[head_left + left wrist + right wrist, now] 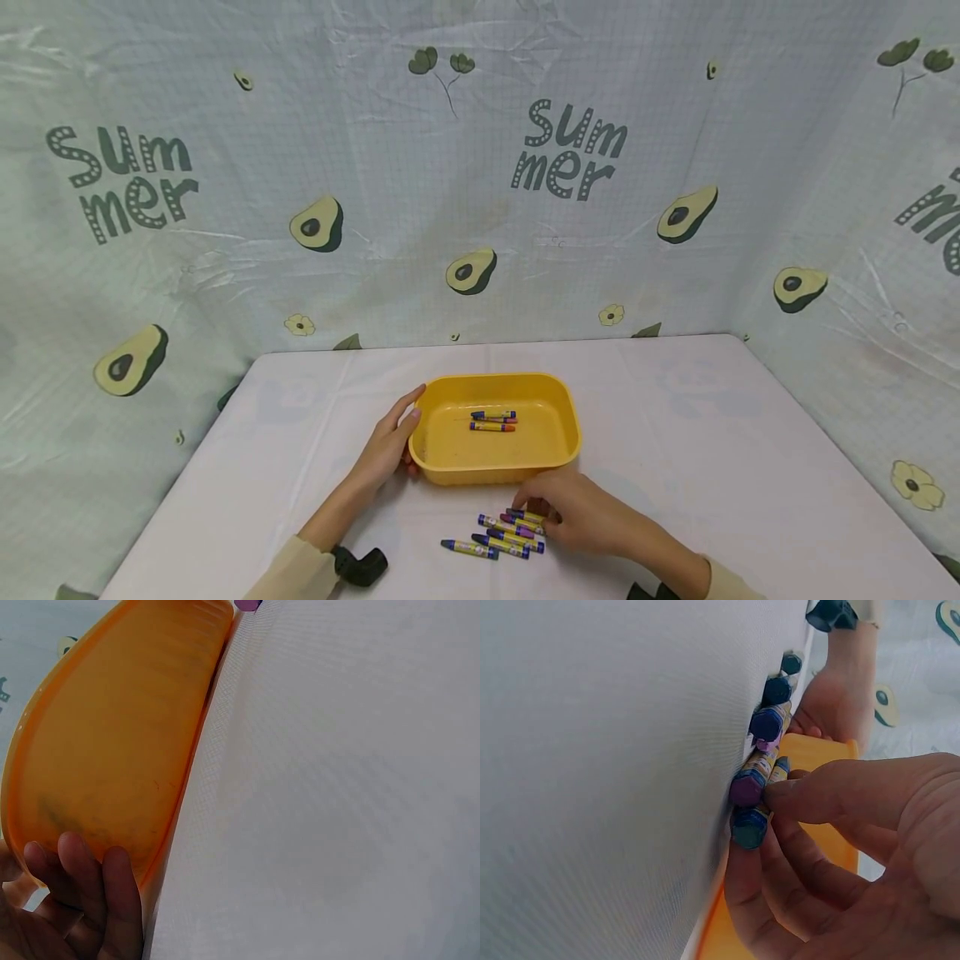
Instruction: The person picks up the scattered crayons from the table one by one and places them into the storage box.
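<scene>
A yellow plastic tray [495, 477] stands on the table with three crayons [492, 427] inside. At its left end my left hand [386, 446] grips the rim and wall; in the left wrist view its fingers [82, 862] curl against the tray's outer side. Several crayons [470, 549] with yellow and blue wrappers lie together in front of the tray. At the right side of this group, my right hand [577, 510] pinches a crayon [748, 829] with a dark teal end between thumb and fingers. A purple-ended crayon [747, 790] lies right beside it, near the thumb tip.
The white-covered table [675, 417] reaches back to a hanging sheet [390, 167] printed with avocados and lettering, which also runs along both sides. A black strap piece [362, 568] sits at my left wrist, over the table's front part.
</scene>
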Available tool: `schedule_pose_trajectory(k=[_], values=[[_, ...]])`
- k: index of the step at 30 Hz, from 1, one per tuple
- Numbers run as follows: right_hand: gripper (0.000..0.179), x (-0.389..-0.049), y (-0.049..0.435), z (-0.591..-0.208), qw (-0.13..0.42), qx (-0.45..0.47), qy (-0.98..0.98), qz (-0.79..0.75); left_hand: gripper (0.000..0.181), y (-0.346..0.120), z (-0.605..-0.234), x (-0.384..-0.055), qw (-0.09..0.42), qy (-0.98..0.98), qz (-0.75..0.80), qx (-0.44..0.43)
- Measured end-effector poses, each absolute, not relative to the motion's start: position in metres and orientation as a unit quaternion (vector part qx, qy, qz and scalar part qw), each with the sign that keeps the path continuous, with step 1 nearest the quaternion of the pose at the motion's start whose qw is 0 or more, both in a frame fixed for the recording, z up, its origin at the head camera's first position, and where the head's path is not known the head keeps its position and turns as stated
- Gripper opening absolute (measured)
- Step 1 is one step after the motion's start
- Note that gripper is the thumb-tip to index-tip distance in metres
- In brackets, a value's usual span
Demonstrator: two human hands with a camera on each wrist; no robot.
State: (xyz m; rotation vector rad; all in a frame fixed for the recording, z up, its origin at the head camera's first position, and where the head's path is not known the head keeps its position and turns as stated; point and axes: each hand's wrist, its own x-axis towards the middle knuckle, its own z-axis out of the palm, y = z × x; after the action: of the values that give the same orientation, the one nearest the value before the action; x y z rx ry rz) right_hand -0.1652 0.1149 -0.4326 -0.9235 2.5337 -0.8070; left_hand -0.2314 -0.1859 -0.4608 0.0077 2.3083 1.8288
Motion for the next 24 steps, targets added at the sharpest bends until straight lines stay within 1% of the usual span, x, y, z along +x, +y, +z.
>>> schedule_pose_trajectory(k=[13, 20, 24], values=[[0.044, -0.161, 0.116, -0.429, 0.131, -0.344, 0.891, -0.266, 0.039, -0.185, -0.460, -0.231, 0.095, 0.784, 0.614, 0.005], [0.046, -0.159, 0.116, -0.425, 0.140, -0.348, 0.889, -0.264, 0.039, -0.185, -0.459, -0.230, 0.094, 0.782, 0.616, 0.005], [0.045, -0.157, 0.116, -0.421, 0.144, -0.350, 0.887, -0.265, 0.040, -0.185, -0.458, -0.230, 0.102, 0.778, 0.619, 0.007]])
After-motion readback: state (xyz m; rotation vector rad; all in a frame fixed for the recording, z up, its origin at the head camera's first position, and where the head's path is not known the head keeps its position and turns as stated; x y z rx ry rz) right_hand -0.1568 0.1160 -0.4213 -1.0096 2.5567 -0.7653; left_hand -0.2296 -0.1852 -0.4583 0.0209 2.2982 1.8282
